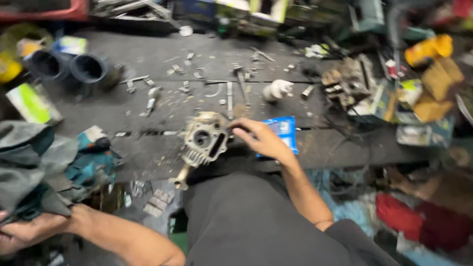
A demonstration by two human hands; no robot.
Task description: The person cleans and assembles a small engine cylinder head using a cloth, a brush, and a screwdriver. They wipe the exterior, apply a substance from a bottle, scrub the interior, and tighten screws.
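The right hand (262,139) rests on a finned engine part (204,140) at the desk's (148,106) near edge, fingers curled against it. The left hand (22,231) grips a dark rag (24,167). Loose bolts (185,88) lie scattered; the part looks stripped, still grimy.

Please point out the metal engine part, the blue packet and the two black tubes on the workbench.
engine part (204,139), head view, its round middle hole.
blue packet (285,129), head view, its upper face.
black tubes (88,68), head view, the right tube's mouth.

Dim, even overhead light with soft shadows; motion blur smears the whole view, heaviest toward the right edge.
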